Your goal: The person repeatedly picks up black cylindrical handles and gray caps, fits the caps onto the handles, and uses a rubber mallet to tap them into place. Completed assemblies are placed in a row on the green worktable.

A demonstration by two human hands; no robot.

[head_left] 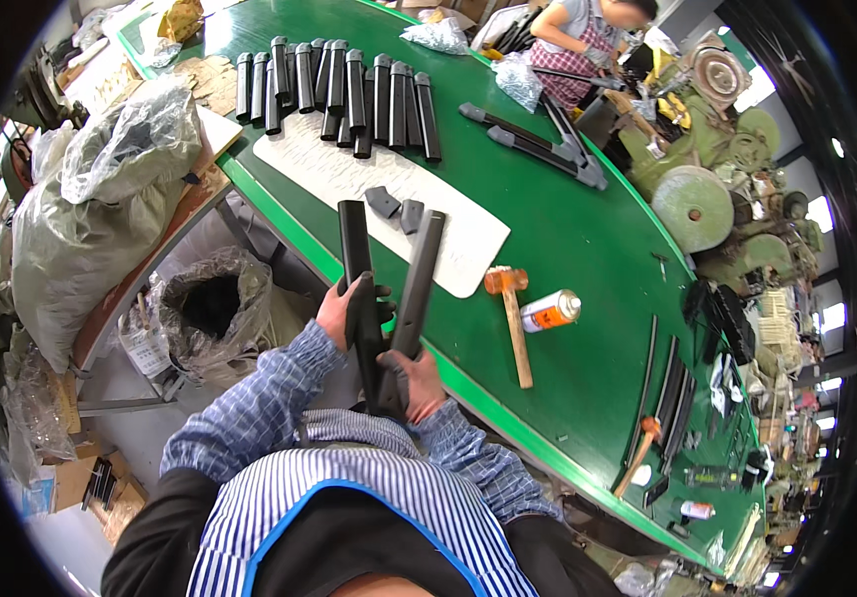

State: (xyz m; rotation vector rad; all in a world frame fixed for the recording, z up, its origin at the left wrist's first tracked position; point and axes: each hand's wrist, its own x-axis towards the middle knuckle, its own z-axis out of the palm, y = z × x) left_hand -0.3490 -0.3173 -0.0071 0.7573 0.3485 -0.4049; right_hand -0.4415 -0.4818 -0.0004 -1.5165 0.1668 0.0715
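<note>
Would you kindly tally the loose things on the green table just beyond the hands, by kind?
Mallet: 1
Spray can: 1
Small dark wedges: 2
Total: 4

two black bars (389, 298), upright, splayed apart

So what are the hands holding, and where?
Two long black bars: left hand grips one mid-length, right hand clasps the near ends where they meet.
</note>
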